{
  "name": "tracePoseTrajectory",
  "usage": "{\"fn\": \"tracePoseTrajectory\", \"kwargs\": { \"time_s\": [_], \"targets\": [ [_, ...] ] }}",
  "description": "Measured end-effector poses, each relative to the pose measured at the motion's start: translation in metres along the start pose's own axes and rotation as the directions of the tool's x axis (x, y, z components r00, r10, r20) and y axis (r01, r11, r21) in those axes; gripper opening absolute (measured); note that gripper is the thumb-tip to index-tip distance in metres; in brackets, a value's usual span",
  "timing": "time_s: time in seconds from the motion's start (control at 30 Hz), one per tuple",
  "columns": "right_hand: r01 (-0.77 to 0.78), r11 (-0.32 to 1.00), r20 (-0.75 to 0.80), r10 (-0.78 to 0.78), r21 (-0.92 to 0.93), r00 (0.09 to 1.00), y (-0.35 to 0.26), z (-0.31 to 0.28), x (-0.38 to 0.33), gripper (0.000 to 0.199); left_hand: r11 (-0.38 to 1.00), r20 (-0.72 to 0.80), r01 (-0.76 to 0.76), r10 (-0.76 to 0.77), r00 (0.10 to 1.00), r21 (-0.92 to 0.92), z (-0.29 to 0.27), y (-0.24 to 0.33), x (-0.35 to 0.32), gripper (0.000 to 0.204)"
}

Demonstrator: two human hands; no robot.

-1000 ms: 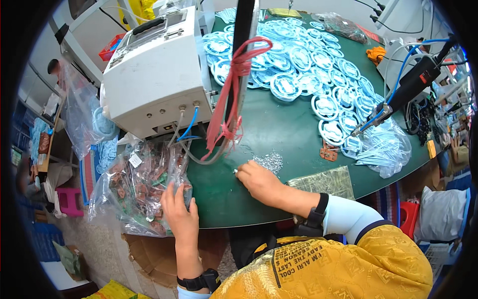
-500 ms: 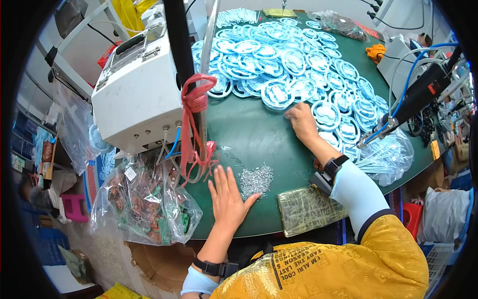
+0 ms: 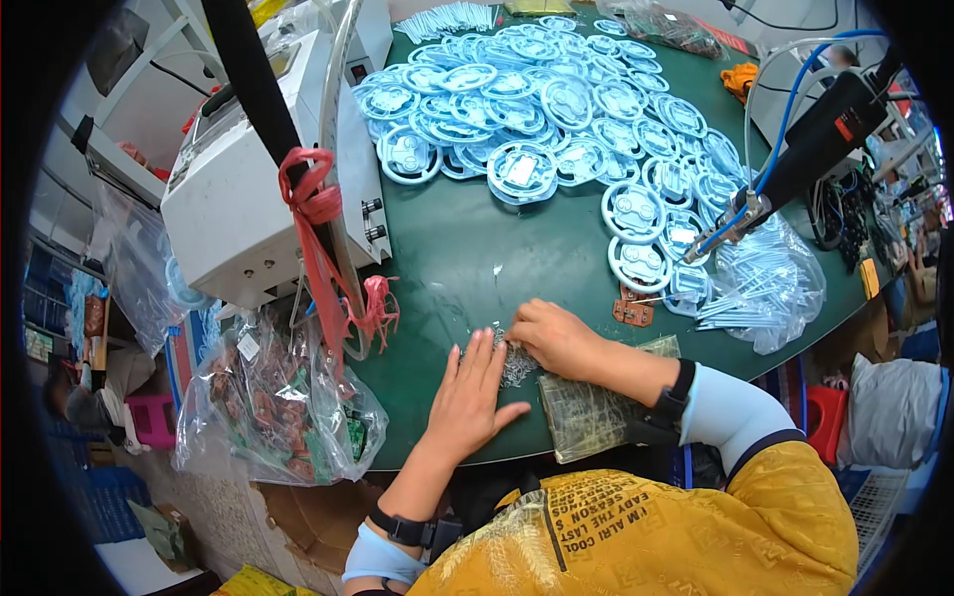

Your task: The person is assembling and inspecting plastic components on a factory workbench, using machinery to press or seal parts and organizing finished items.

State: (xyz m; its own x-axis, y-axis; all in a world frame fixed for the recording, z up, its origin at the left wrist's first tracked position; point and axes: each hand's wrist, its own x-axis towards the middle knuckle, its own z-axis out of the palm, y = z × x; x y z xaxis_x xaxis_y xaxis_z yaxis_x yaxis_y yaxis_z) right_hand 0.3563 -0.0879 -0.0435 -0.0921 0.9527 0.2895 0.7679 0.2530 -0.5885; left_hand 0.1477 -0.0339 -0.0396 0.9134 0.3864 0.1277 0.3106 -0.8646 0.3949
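My left hand (image 3: 471, 397) lies flat on the green table, palm down, fingers stretched and the thumb apart. Its fingertips rest at the left side of a small heap of silvery screws (image 3: 517, 371). At the heap's far right side is my right hand (image 3: 556, 338), fingers curled together and pointing down into the screws. Whatever is between those fingertips is hidden. Beside my right forearm lies a flat block wrapped in yellowish clear film (image 3: 586, 422). Beyond both hands spreads a large pile of light-blue steering-wheel-shaped plastic parts (image 3: 522, 171).
A black power screwdriver (image 3: 830, 144) with a blue hose hangs at the right, above a bag of pale-blue sticks (image 3: 765, 288). Small orange circuit boards (image 3: 633, 308) lie near the wheels. A white machine (image 3: 248, 189) and a bag of circuit boards (image 3: 288, 407) stand left.
My right hand has come back from the wheel pile to the screw heap. My left hand has shifted slightly right, onto the heap's edge. The whole view has moved a little.
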Motion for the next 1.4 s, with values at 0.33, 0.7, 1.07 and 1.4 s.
{"fn": "tracePoseTrajectory", "kwargs": {
  "time_s": [0.33,0.7,1.07,1.4],
  "targets": [
    [-0.067,0.998,-0.164,0.068,0.011,0.984,0.008,-0.029,0.016,0.018,0.989,-0.221,0.127,-0.141,0.965,-0.077,-0.009,-0.011,0.021,0.034],
    [-0.078,0.996,-0.184,0.069,-0.041,0.98,0.008,-0.041,0.013,0.016,0.984,-0.233,0.176,-0.173,0.957,-0.009,-0.015,-0.023,0.02,0.025],
    [-0.43,0.646,0.034,0.531,0.63,0.847,0.015,-0.037,0.028,0.015,0.984,-0.349,0.16,-0.179,0.92,-0.082,-0.013,-0.033,0.026,0.02],
    [-0.445,0.48,0.165,0.518,0.756,0.839,0.004,-0.034,0.029,0.016,0.953,-0.475,0.093,-0.227,0.85,-0.288,-0.012,-0.008,0.05,0.018]
  ]
}}
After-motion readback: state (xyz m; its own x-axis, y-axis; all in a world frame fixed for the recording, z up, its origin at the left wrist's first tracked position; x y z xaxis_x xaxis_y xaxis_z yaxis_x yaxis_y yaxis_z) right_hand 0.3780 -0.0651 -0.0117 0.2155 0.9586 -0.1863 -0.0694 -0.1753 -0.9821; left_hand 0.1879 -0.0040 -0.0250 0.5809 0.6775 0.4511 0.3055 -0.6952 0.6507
